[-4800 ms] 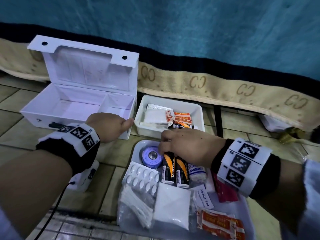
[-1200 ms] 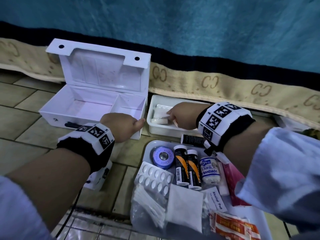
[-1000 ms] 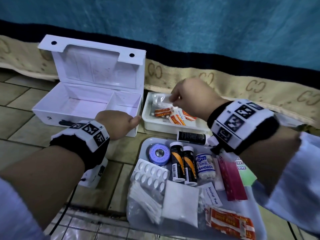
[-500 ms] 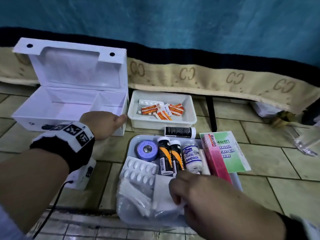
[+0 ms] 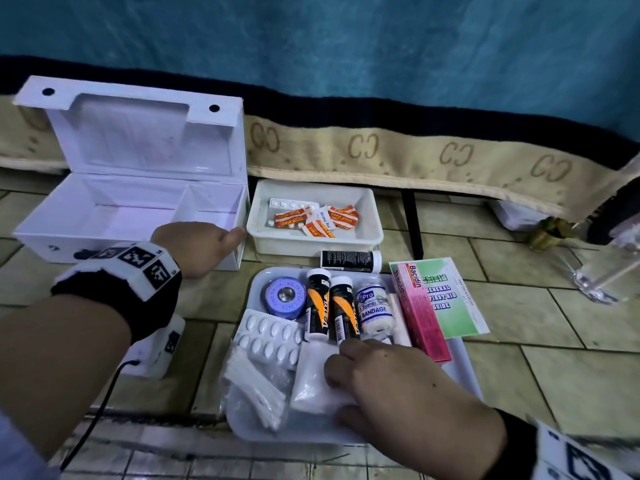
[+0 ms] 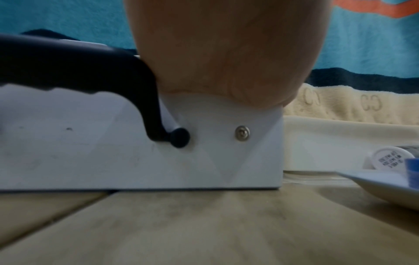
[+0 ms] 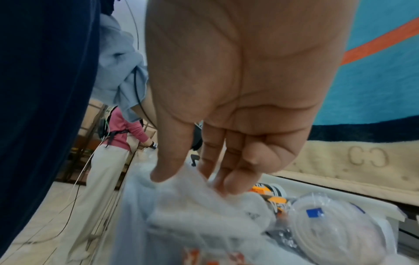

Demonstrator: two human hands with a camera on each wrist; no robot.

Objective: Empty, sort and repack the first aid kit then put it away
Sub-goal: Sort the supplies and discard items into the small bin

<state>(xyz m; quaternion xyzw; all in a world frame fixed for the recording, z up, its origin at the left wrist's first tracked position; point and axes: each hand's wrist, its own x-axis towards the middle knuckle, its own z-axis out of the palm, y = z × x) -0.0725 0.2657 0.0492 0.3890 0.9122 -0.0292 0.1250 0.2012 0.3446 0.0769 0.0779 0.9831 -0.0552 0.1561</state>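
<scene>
The white first aid box (image 5: 104, 216) stands open on the floor at the left, both compartments bare. My left hand (image 5: 221, 237) grips its front right corner, palm on the rim (image 6: 226, 62). My right hand (image 5: 332, 362) is over the near tray (image 5: 464, 362), where thumb and fingers (image 7: 188, 179) pinch a white gauze packet (image 5: 311, 379) in clear wrap. The tray also holds a blue tape roll (image 5: 285, 297), two orange-black tubes (image 5: 329, 310), a bandage roll (image 5: 374, 306), a blister pack (image 5: 270, 336) and a bag of swabs (image 5: 256, 389).
A small white bin (image 5: 363, 209) behind the tray holds plasters and a pill strip. A black tube (image 5: 349, 261) lies between bin and tray. A pink box (image 5: 420, 313) and green guide (image 5: 453, 299) lie at the tray's right. A glass (image 5: 602, 271) stands far right. Another person (image 7: 113, 152) stands behind.
My right hand lifted white packets out of the small bin, carried them back to the near tray and now holds one there. The left hand stayed on the box.
</scene>
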